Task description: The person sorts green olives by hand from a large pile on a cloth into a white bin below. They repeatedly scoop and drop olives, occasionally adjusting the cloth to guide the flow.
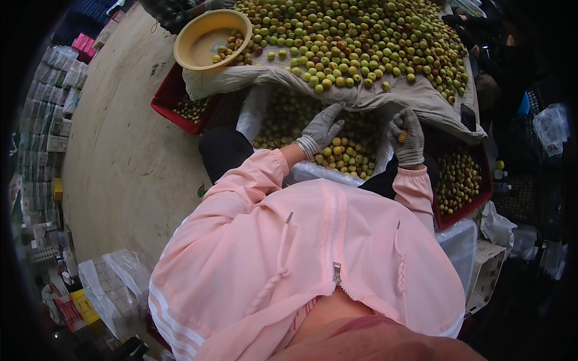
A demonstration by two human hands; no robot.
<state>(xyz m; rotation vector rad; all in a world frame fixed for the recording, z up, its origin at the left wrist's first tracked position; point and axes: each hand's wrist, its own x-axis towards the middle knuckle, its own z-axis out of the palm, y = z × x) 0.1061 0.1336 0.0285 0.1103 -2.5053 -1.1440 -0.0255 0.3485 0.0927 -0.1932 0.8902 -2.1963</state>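
My left hand (317,131), in a grey striped knit glove, is over a plastic-lined crate (307,171) between my knees. Its fingers are apart and reach to the hanging edge of a pale cloth (361,97); nothing shows in it. Round fruits (345,155), which look like jujubes, fill the crate. At the crate's right side, my gloved right hand (410,142) is closed around a yellow-brown fruit (402,136). Many loose green and reddish fruits (343,49) are spread over the cloth-covered table in front of me.
A yellow basin (183,45) with some fruits rests tilted at the table's left corner. Red crates of fruit stand left (165,101) and right (485,194). A dark phone-like object (468,116) lies on the cloth's right edge. Another person's gloved hand (219,4) is beyond the basin.
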